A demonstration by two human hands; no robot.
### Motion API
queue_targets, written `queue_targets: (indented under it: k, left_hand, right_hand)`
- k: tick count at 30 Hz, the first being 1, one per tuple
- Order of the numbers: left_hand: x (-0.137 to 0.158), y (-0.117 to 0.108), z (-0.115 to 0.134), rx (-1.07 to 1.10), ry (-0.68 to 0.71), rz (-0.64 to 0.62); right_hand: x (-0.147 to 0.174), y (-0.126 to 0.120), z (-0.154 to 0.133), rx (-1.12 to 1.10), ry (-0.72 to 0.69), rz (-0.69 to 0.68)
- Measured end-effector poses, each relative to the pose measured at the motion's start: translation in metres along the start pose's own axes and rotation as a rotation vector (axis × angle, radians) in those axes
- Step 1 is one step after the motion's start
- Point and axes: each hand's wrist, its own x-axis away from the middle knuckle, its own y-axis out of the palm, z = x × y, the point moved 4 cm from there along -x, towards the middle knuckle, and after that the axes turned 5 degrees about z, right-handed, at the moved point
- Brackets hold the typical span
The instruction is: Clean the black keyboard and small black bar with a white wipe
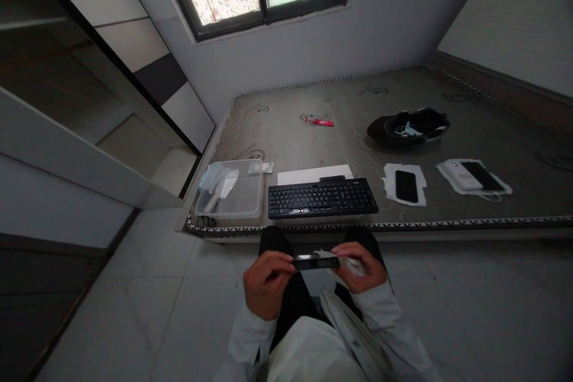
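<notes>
Between my two hands, above my lap, is a slim black rectangular device point(316, 262), seen nearly edge-on; its exact kind I cannot make out. My left hand point(267, 283) pinches its left end between thumb and fingers. The right end is gripped by my right hand point(362, 268), which also has a crumpled white tissue point(355, 266) in it. Just beyond, on the bed's front edge, lies a black keyboard point(322, 198). A white sheet point(313, 174) and a small black stick-like item point(332, 178) are behind the keyboard.
A clear plastic box point(237, 206) with papers inside stands left on the mattress point(277, 125). To the right, a black phone point(406, 186) and a second phone beside a white block point(465, 178) lie on tissues. Farther back are a dark cap point(380, 129) and a red packet point(321, 122).
</notes>
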Motion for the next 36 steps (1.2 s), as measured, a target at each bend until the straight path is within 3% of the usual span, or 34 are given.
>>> queue_targets:
  k: [4, 9, 12, 15, 18, 22, 28, 36]
  left_hand:
    - [-0.002, 0.010, -0.016, 0.031, -0.243, -0.108]
    - [0.003, 0.028, -0.057, 0.030, -0.653, -0.182]
    - [0.003, 0.044, -0.093, 0.103, -0.802, -0.184]
    - [-0.004, 0.063, -0.133, 0.124, -0.829, -0.179]
    - [-0.017, 0.081, -0.170, 0.076, -0.844, -0.167]
    - [-0.034, 0.100, -0.204, -0.039, -0.867, -0.163]
    - [-0.050, 0.109, -0.216, -0.250, -0.823, -0.171]
    - [-0.060, 0.111, -0.208, -0.412, -0.771, -0.257]
  right_hand:
    - [0.006, -0.003, 0.019, 0.001, 0.057, -0.034]
    - [0.028, -0.005, 0.084, 0.172, 0.429, -0.069]
    - [0.033, 0.001, 0.126, 0.270, 0.575, -0.103]
    - [0.025, 0.012, 0.158, 0.373, 0.678, -0.097]
    - [0.008, 0.025, 0.182, 0.431, 0.697, -0.070]
    - [-0.009, 0.037, 0.212, 0.487, 0.718, -0.062]
    - [-0.013, 0.037, 0.241, 0.590, 0.782, -0.081]
    - [-0.013, 0.039, 0.235, 0.716, 0.790, -0.102]
